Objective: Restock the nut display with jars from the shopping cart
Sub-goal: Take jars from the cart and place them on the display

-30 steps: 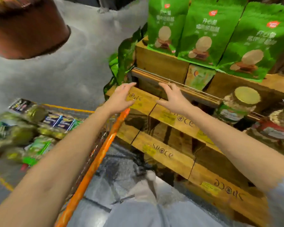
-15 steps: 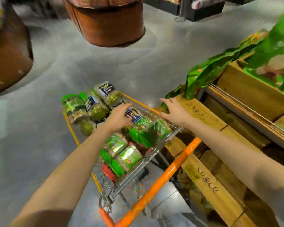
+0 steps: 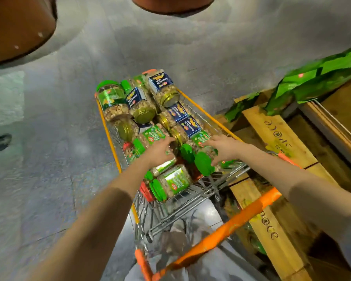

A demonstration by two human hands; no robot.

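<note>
Jars piled sideways in cart point(image 3: 108, 136), left of wooden display point(image 3: 280, 136). Left grip point(image 3: 160, 152) hovers released over green-label jar point(image 3: 153, 135). Right grip point(image 3: 226, 148) lies on green-lid jar point(image 3: 204, 163), can't tell if clenched. Risk imo: pulling one shifts pile, neighbours roll.

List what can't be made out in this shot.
- Head view: whether the left hand grips a jar; its own back hides the fingertips.
- Whether the right hand holds the green-lidded jar; its palm covers the contact.
- Lower jars in the shopping cart: hidden by the top layer.
- Print on the blue-label jars: blurred, too small.
- Display crates: shelves cut off by the right edge.
</note>
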